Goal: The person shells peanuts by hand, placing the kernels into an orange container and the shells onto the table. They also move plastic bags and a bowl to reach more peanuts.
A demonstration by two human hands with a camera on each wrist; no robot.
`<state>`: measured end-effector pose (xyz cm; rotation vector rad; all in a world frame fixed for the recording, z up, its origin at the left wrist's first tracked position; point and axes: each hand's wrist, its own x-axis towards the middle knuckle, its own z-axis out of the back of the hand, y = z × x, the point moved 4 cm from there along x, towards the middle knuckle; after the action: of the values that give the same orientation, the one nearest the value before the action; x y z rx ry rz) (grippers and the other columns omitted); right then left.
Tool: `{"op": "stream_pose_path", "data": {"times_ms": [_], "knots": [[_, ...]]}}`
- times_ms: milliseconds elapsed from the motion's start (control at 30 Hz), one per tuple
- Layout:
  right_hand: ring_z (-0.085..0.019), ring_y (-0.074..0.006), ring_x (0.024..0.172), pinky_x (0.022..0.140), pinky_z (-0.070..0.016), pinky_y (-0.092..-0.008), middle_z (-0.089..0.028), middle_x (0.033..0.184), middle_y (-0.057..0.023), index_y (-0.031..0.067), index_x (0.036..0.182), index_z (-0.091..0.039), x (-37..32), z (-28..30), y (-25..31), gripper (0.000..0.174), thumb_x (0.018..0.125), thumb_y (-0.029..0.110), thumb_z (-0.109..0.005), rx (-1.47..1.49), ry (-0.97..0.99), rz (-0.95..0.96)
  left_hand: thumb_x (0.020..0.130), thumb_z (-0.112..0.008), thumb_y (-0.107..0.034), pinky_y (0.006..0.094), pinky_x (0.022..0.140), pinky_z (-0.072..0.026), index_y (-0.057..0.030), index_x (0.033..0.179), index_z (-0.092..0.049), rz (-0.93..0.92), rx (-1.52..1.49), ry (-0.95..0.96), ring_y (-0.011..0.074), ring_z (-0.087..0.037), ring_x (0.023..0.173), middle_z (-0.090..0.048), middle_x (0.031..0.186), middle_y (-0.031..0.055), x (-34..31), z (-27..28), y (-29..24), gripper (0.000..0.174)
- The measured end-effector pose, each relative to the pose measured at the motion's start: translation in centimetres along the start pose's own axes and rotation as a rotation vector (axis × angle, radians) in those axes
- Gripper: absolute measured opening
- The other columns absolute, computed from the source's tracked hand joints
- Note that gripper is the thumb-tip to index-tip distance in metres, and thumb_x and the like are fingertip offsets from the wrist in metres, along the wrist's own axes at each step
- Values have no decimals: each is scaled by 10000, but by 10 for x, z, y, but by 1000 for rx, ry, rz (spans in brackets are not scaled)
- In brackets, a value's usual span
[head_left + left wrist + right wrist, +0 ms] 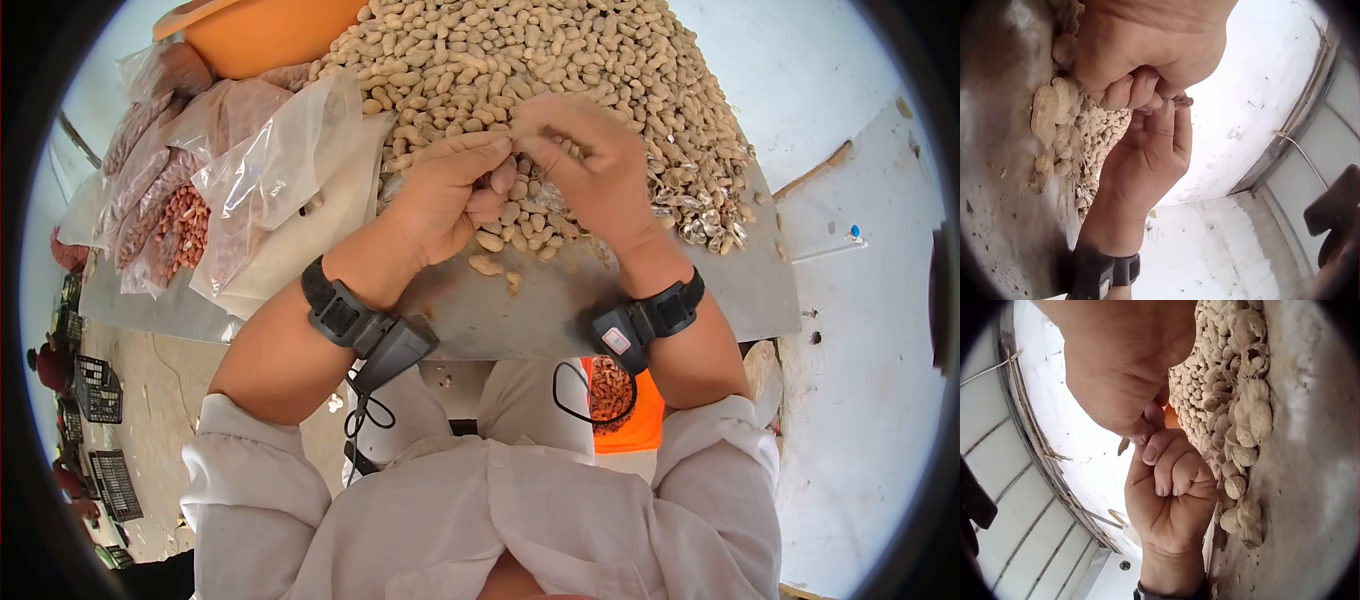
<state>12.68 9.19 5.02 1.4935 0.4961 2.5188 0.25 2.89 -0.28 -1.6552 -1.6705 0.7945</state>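
Over the near edge of a large heap of unshelled peanuts [540, 50], both hands meet fingertip to fingertip. My left hand [435, 200] pinches a peanut between thumb and forefinger, its other fingers curled in toward the palm. From the right side, my right hand [600, 170] pinches at the same spot. Only a small brown end of the peanut [1183, 100] shows between the fingertips in the left wrist view; the fingers hide the rest. Several loose peanuts [525, 225] lie on the grey tabletop [490, 310] just beneath the hands.
Clear plastic bags [270, 170] and pink shelled kernels [183, 225] lie at the left. Behind them stands an orange basin [260, 40]. Broken shells [710, 220] lie at the heap's right edge. Below the table is an orange container [640, 425] with reddish contents.
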Motion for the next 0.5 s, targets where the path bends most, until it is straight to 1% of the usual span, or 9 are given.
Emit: {"op": "stream_pose_path", "data": {"times_ms": [67, 133, 200, 300, 400, 500], "knots": [[-632, -221, 804, 717, -496, -294, -660, 879, -82, 60, 881, -662, 4, 17, -10, 138, 746, 82, -640, -116, -89, -48, 922, -427, -114, 184, 430, -230, 32, 1077, -550, -16, -3, -42, 60, -273, 479, -466, 671, -4, 0, 1, -2, 246], [-623, -227, 750, 693, -493, -303, -653, 864, -78, 79, 869, -670, 7, 46, -27, 137, 738, 87, -631, -280, -260, -237, 913, -428, -101, 185, 434, -234, 39, 1075, -554, -25, -30, -76, 63, -273, 482, -463, 667, -7, 0, 4, -5, 249], [-610, -238, 734, 704, -492, -331, -645, 850, -74, 87, 873, -676, 8, 83, -50, 168, 713, 102, -627, -557, -370, -242, 899, -429, -87, 187, 437, -240, 45, 1069, -554, -34, -40, -103, 64, -282, 485, -465, 670, -7, 2, 9, -6, 249], [-600, -262, 738, 718, -486, -365, -638, 842, -82, 94, 866, -677, 1, 115, -65, 183, 698, 122, -610, -1214, -474, -209, 885, -429, -75, 188, 442, -249, 48, 1061, -554, -76, -18, -126, 64, -299, 490, -470, 674, -6, 3, 13, -8, 248], [-605, -291, 813, 750, -478, -387, -642, 897, -114, 93, 888, -671, 3, 113, -71, 213, 694, 161, -616, -988, -389, -12, 883, -429, -75, 192, 445, -260, 46, 1055, -554, -104, -13, -136, 64, -316, 494, -482, 680, -1, 3, 13, -9, 244], [-599, -310, 878, 765, -477, -385, -635, 963, -133, 105, 910, -663, 0, 83, -84, 211, 715, 142, -593, -598, -98, -288, 885, -430, -70, 192, 447, -271, 44, 1053, -553, -121, -1, -109, 64, -329, 500, -494, 687, 6, 4, 16, -11, 238]]}}
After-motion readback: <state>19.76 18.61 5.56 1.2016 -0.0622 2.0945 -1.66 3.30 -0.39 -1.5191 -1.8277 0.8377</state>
